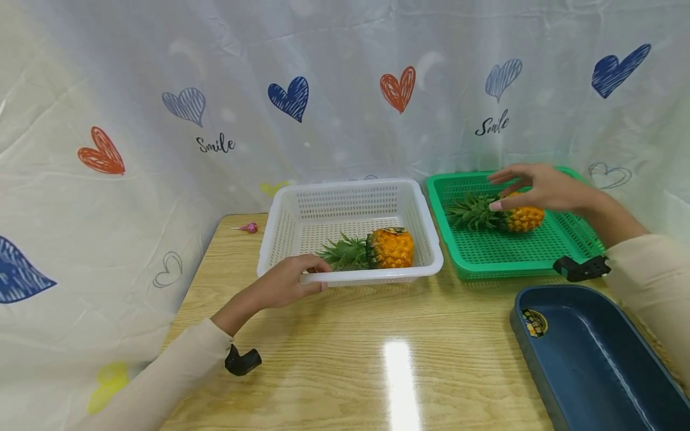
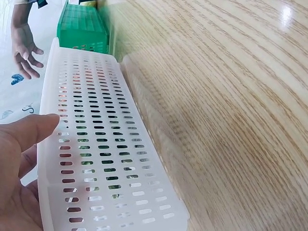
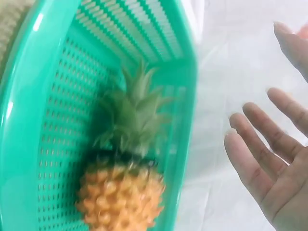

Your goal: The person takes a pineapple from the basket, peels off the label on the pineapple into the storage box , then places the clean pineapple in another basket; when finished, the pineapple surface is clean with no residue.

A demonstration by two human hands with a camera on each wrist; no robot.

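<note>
My left hand [image 1: 288, 280] grips the front rim of a white perforated basket [image 1: 377, 275], with the thumb on the outside wall and the fingers over the inside. A pineapple [image 1: 393, 251] lies on its side in that basket, crown pointing left. Over a green perforated basket [image 1: 501, 257], my right hand [image 1: 547, 185] hovers with its fingers spread and nothing held. Below it lies a second pineapple [image 1: 523, 220], its leafy crown also toward the left. The right wrist view shows this pineapple [image 3: 120, 197] apart from the fingers.
A dark blue tray [image 1: 587, 353] stands at the front right, near the right forearm. Toward the table's left edge lies a small pink item [image 1: 249, 227] with a thin stick. A white curtain [image 1: 345, 131] printed with hearts hangs behind the wooden table [image 1: 323, 359].
</note>
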